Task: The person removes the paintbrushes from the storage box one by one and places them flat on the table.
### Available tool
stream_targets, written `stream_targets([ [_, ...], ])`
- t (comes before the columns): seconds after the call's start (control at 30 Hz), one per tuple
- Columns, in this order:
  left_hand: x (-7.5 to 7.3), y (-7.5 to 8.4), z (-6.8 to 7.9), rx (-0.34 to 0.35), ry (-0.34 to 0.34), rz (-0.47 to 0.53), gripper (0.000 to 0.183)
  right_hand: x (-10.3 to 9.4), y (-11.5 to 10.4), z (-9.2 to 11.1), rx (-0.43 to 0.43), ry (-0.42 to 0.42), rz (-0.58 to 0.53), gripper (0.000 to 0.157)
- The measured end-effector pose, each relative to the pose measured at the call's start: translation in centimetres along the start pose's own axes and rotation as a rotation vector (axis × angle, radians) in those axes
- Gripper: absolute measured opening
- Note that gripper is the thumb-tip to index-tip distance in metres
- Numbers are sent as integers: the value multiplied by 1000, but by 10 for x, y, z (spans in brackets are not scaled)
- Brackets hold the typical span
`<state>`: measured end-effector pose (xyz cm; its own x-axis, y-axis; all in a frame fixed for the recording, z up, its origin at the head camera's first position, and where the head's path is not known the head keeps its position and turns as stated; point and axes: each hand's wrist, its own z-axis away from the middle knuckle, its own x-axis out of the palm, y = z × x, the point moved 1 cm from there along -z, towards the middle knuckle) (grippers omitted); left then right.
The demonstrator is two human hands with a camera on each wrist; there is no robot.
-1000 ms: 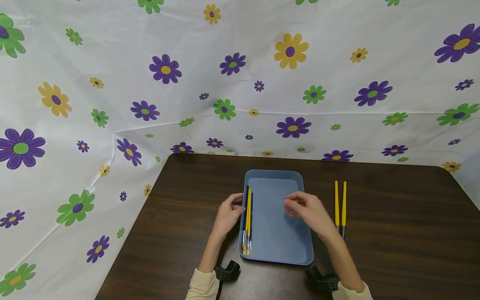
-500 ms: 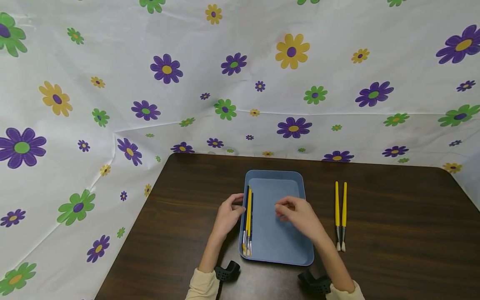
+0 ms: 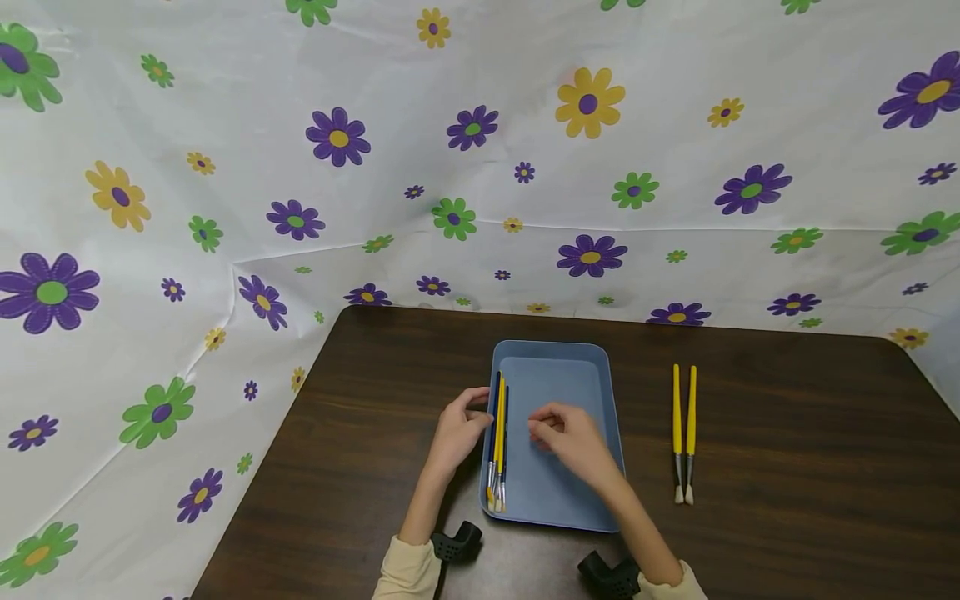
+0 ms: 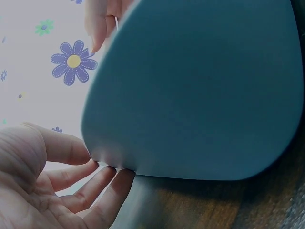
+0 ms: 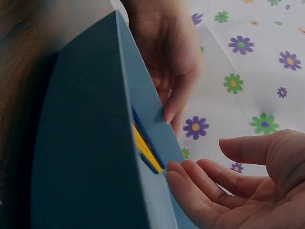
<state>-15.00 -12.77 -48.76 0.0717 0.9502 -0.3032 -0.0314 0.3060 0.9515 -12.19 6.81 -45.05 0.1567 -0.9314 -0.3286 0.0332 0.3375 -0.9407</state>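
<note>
A blue-grey rectangular tray lies on the dark wood table. Several slim paintbrushes, yellow and dark blue handled, rest lengthwise along its left inner wall with bristles towards the near end. My left hand holds the tray's left rim; in the left wrist view its thumb and fingertips meet the tray's edge. Over the middle of the tray is my right hand, fingers loosely bent with nothing between them. In the right wrist view its thumb stands apart from the fingers, and the brush handles show beyond the tray wall.
Two yellow-handled paintbrushes lie side by side on the table to the right of the tray, bristles towards the near side. Behind the table hangs a white sheet printed with flowers. Black wrist mounts hang by both wrists.
My right hand has moved left and nearer across the tray, from its right side to its middle, uncovering the bristles of the two brushes on the table. The left hand stays on the rim.
</note>
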Motion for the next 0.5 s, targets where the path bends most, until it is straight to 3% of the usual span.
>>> stream_targets([
  [0.5, 0, 2, 1, -4, -6, 24, 43, 13, 9, -5, -12, 43, -19, 18],
])
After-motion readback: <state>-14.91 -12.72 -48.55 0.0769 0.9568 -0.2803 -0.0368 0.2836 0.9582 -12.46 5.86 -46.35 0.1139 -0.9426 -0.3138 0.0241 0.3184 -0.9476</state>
